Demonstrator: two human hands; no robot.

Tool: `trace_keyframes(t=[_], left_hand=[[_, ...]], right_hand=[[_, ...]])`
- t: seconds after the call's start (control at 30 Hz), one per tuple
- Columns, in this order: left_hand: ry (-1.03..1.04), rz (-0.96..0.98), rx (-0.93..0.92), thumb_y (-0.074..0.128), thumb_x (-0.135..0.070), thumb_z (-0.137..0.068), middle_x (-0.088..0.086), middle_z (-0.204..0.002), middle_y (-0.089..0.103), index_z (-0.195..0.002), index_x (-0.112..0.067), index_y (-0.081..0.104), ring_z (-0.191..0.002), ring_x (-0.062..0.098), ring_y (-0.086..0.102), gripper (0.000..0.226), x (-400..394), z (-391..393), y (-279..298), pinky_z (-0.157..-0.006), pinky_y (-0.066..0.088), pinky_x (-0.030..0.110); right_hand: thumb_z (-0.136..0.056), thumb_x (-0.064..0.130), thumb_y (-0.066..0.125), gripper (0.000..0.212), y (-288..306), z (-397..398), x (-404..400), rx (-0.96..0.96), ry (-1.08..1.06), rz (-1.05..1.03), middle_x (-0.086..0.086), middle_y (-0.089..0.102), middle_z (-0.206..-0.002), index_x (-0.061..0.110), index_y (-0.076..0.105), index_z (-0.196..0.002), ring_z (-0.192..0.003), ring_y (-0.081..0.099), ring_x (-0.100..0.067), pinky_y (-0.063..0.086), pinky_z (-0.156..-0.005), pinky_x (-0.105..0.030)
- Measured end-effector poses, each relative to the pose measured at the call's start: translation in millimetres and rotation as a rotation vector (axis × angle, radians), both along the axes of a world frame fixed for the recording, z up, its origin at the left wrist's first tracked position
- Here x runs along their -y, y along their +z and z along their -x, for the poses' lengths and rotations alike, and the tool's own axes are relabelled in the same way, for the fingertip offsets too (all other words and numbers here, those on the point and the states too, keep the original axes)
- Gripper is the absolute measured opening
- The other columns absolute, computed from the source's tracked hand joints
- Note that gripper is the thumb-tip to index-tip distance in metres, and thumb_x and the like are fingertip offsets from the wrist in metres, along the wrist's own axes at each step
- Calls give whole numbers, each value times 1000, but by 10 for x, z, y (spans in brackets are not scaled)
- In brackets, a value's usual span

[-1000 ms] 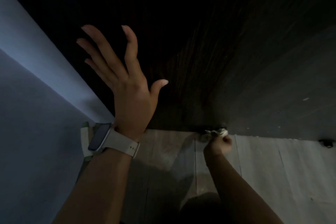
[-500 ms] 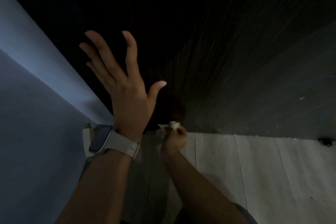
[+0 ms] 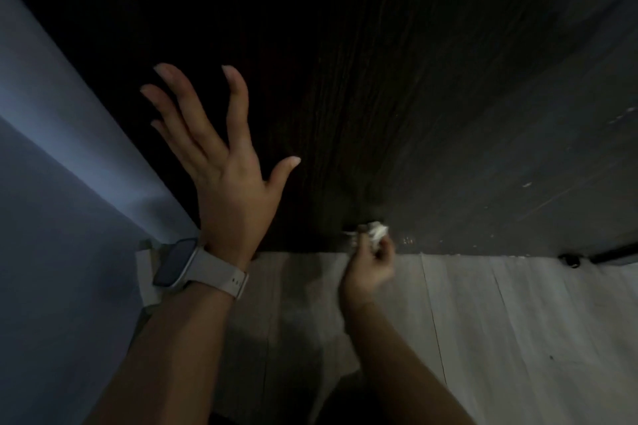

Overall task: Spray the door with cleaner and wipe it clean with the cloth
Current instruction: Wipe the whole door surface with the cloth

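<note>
Dark wood grain fills most of the frame: the door [image 3: 397, 86] runs from the top down to a bottom edge just below the middle, where it meets the pale plank floor [image 3: 518, 328]. Since half a second ago the right hand [image 3: 367, 269] has slid to the right along that bottom edge, from close beside the left wrist to the lower centre of the frame; a second ago it was a little further right again, so it is sweeping back and forth. Its fingers are curled round a small crumpled white cloth [image 3: 377, 230], which is pressed against the foot of the door just above the floor line; the hand is blurred. The left hand [image 3: 224, 162] has hardly moved: it is spread flat at the centre left, fingers straight and splayed, thumb out to the right, holding nothing; whether the palm touches the door cannot be told. A pale-strapped watch [image 3: 193, 269] sits on its wrist. A blue-grey wall [image 3: 51, 217] takes up the left side.
</note>
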State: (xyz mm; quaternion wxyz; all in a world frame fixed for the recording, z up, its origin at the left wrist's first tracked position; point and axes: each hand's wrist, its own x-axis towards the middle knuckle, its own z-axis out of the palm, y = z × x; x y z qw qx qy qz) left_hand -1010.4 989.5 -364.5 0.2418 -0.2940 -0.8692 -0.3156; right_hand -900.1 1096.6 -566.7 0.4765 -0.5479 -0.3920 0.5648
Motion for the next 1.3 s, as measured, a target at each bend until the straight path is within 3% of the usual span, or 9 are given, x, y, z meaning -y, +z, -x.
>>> trace_keyframes(t=[0.17, 0.3, 0.4, 0.57, 0.67, 0.8, 0.97, 1.2, 1.3], left_hand=[[18, 0, -16, 73, -57, -78, 48, -149, 7, -152, -20, 11, -138, 63, 2, 103, -10, -22, 3, -116, 0, 60], [11, -1, -19, 74, -56, -79, 47, -150, 6, -152, -20, 11, -139, 61, 1, 103, 6, -18, -4, -117, 0, 60], [5, -24, -26, 74, -55, -80, 47, -149, 6, -153, -18, 11, -138, 58, -3, 103, 1, -3, -11, -116, -2, 59], [7, -45, -13, 74, -55, -79, 48, -150, 6, -152, -19, 10, -138, 60, -1, 104, -24, -13, -10, -115, -4, 59], [1, -44, -16, 75, -53, -79, 48, -149, 6, -153, -19, 10, -138, 60, -2, 103, -6, -14, -14, -115, -4, 59], [9, -35, -55, 75, -52, -80, 47, -149, 5, -154, -17, 11, -137, 57, -4, 104, 25, 2, -26, -115, -3, 59], [43, -18, -53, 72, -58, -80, 45, -151, 10, -154, -20, 14, -140, 56, 2, 101, 12, 5, -40, -117, 1, 57], [61, -36, -123, 67, -63, -83, 38, -152, 10, -155, -18, 17, -141, 50, 2, 98, 38, 41, -103, -120, -8, 44], [49, -48, -134, 67, -63, -84, 33, -152, 5, -154, -18, 20, -141, 50, 2, 96, 20, 39, -107, -120, -4, 48]], right_hand=[[-78, -7, 75, 33, 139, 675, 830, -153, 162, 47, -10, 67, -100, 20, 66, -94, -91, 65, -13, 53, -85, -25], [-81, -6, 73, 21, 151, 262, 431, 1, 279, -184, -13, 66, -92, 12, 68, -90, -84, 63, -8, 54, -79, -24], [-87, 7, 72, 8, 152, -359, -269, 180, 314, -292, -15, 65, -86, 3, 66, -91, -80, 61, -13, 53, -74, -35], [-83, 22, 76, 31, 468, -947, -1161, 316, -106, -315, -6, 48, -67, 17, 49, -70, -61, 43, -12, 41, -58, -33], [-79, 32, 73, 28, 533, -850, -1094, 336, -144, -322, -9, 51, -68, 14, 52, -74, -63, 46, -17, 48, -60, -45], [-86, 13, 65, 7, 520, -392, -364, 211, 72, -443, -5, 60, -80, 11, 59, -84, -76, 57, -5, 52, -75, -39], [-80, -11, 67, 30, 599, 108, 193, 181, 391, -530, -2, 51, -79, 15, 54, -75, -76, 51, 0, 42, -69, -14], [-88, 7, 70, 14, 809, -674, -698, 263, 396, -507, -21, 59, -80, 3, 58, -83, -73, 58, -30, 49, -66, -41], [-87, 13, 73, 22, 920, -1056, -1200, 315, 124, -430, -11, 59, -73, 16, 55, -74, -69, 55, -18, 49, -66, -39]])
